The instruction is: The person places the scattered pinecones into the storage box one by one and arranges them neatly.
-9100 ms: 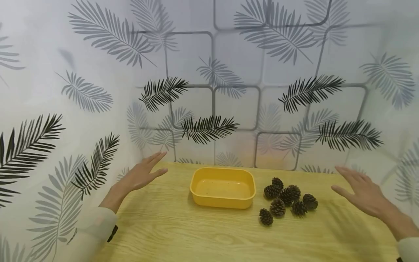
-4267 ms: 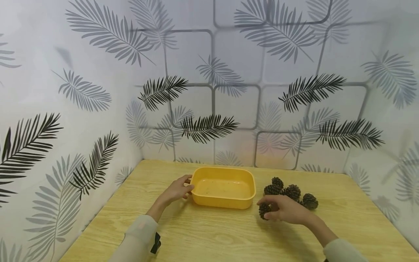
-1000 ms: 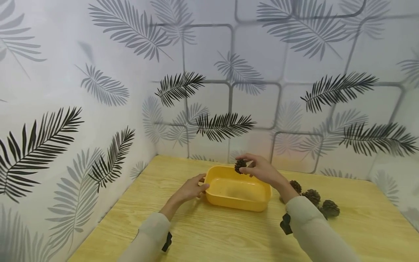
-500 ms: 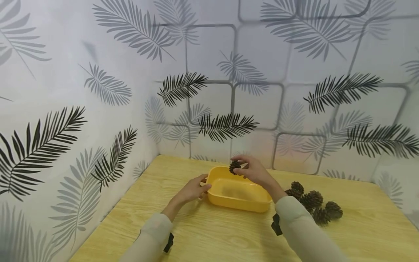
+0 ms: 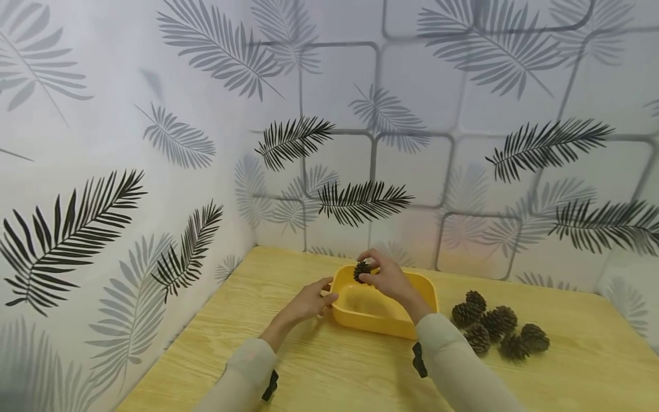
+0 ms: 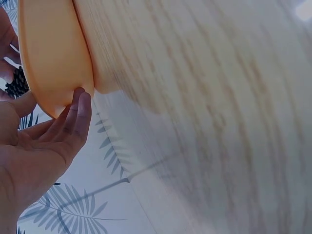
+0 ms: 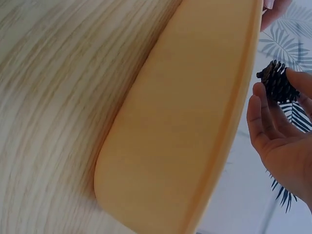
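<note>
A yellow plastic tub (image 5: 373, 323) stands on the wooden table. At its left end my left hand (image 5: 306, 301) grips it; in the left wrist view, the thumb of my left hand (image 6: 44, 146) is at the rim and the fingers lie along the outer wall. My right hand (image 5: 388, 281) pinches a small dark pine cone (image 5: 361, 271) between thumb and fingertips, over the left part of the tub. The right wrist view shows the pine cone (image 7: 279, 84) beyond the rim of the tub (image 7: 180, 117), with its scales visible.
Several brown pine cones (image 5: 499, 321) lie in a cluster on the table (image 5: 319, 377), right of the tub and beside my right forearm. Behind the table hangs a pale leaf-patterned sheet (image 5: 412, 80), which continues along the left side.
Both hands were raised apart at first. Then my left hand came to the tub, and my right took the nearest pine cone, carried it left over the tub and lowered it slightly.
</note>
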`<state>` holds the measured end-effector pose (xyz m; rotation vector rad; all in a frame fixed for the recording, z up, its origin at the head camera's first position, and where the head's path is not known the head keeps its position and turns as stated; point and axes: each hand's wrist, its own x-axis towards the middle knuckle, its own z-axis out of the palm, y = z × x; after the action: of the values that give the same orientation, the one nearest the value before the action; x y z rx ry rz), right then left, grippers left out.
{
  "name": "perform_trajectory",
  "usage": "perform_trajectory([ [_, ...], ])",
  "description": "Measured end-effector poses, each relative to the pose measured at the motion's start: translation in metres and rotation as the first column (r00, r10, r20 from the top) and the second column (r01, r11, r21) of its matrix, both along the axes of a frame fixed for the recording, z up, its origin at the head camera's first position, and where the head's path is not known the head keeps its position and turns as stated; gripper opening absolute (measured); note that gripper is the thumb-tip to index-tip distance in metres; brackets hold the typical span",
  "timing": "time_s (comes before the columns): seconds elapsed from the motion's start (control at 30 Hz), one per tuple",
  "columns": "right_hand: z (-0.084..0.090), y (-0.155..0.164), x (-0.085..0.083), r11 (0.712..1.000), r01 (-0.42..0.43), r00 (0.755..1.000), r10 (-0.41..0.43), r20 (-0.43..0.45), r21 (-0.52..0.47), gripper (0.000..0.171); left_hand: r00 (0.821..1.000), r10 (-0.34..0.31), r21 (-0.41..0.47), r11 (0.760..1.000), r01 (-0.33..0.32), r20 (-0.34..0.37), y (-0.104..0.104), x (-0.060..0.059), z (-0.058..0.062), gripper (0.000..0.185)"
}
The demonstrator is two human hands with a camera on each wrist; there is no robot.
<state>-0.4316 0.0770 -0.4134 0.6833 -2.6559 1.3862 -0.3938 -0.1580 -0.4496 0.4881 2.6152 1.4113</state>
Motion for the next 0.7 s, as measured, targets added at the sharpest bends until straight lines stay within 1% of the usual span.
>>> perform_trajectory([
  [0.13, -0.006, -0.004, 0.0, 0.999, 0.035, 0.999, -0.035, -0.01, -0.002, 0.034, 1.0, -0.006, -0.005, 1.0, 0.006, -0.005, 0.001, -0.001, -0.002, 0.06],
  [0.33, -0.009, -0.006, 0.001, 0.999, 0.051, 0.999, -0.051, -0.011, -0.019, 0.034, 1.0, 0.002, -0.01, 1.0, -0.002, -0.003, 0.001, -0.002, -0.002, 0.06],
  [0.5, -0.013, -0.009, 0.001, 0.996, 0.092, 0.995, -0.091, 0.051, -0.011, 0.036, 1.0, -0.001, -0.019, 1.0, 0.001, 0.003, 0.0, -0.001, -0.003, 0.059],
  [0.7, -0.019, -0.013, 0.001, 0.994, 0.094, 0.986, -0.086, 0.146, -0.051, 0.037, 1.0, -0.01, -0.013, 1.0, 0.01, -0.002, 0.0, -0.002, -0.002, 0.06],
])
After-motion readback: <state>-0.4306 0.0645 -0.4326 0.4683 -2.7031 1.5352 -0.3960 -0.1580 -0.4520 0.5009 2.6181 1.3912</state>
